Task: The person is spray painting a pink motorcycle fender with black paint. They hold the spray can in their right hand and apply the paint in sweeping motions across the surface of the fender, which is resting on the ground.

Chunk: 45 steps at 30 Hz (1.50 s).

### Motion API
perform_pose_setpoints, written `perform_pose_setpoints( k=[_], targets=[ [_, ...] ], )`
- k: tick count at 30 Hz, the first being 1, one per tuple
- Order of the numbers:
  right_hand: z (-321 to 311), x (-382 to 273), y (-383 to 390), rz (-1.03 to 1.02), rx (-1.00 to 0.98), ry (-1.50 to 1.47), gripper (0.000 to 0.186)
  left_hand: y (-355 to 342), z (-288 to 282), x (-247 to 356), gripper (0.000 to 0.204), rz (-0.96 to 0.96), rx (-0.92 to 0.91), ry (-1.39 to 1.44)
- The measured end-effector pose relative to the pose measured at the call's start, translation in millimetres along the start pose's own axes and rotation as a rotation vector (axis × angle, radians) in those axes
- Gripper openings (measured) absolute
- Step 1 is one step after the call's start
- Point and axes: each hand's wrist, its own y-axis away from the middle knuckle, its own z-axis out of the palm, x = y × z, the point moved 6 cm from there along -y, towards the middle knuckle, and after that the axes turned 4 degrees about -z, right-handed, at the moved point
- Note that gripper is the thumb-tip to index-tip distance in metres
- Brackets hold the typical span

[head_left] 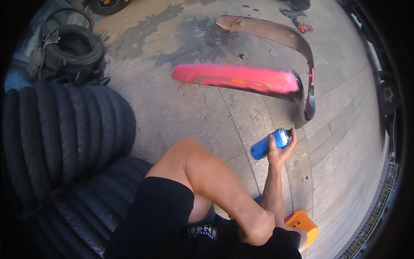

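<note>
At right of centre my right hand point(282, 146) is closed around a blue spray can point(263, 146), tilted with its top toward the upper right. A finger reaches to the nozzle. Just beyond the can, with a gap between, is the dark end of a pink-red curved panel point(235, 75) with printed decals; its right end is black. Behind it a second long curved piece point(267, 29), brownish and turning black, bends down at the right toward the panel's end. My left hand cannot be seen; a bent bare limb of mine point(215, 177) crosses the lower middle.
Rows of black tyres point(64, 125) fill the left side, with a loose tyre point(75, 45) behind them. An orange container point(304, 226) stands at lower right. A red and black tool point(304, 28) lies on the paved floor point(172, 112) at the top right.
</note>
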Motion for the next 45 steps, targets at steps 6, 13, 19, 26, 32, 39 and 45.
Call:
perform_pose_setpoints(
  k=[6,13,19,26,32,39,45],
  targets=[
    [5,-13,-2,-0.046,-0.026,0.014,0.076,10,5,4,0.022,0.041,0.03,0.08],
    [25,-37,-6,-0.285,-0.075,0.156,0.077,20,2,0,0.03,0.004,-0.04,0.132],
    [10,-8,-2,0.127,0.2,-0.06,0.077,23,2,0,0.016,0.067,0.125,0.138],
    [2,-27,-5,-0.046,0.192,0.091,0.075,16,2,1,0.014,0.119,0.081,0.14],
    [21,-51,-17,-0.361,-0.02,0.278,0.073,8,1,-3,0.023,0.076,-0.074,0.166],
    [31,-57,-50,-0.478,-0.034,0.317,0.071,15,5,6,0.015,0.103,0.104,0.185],
    [47,-58,-51,-0.544,-0.102,0.39,0.071,12,11,14,0.018,0.099,0.215,0.199]
  ],
)
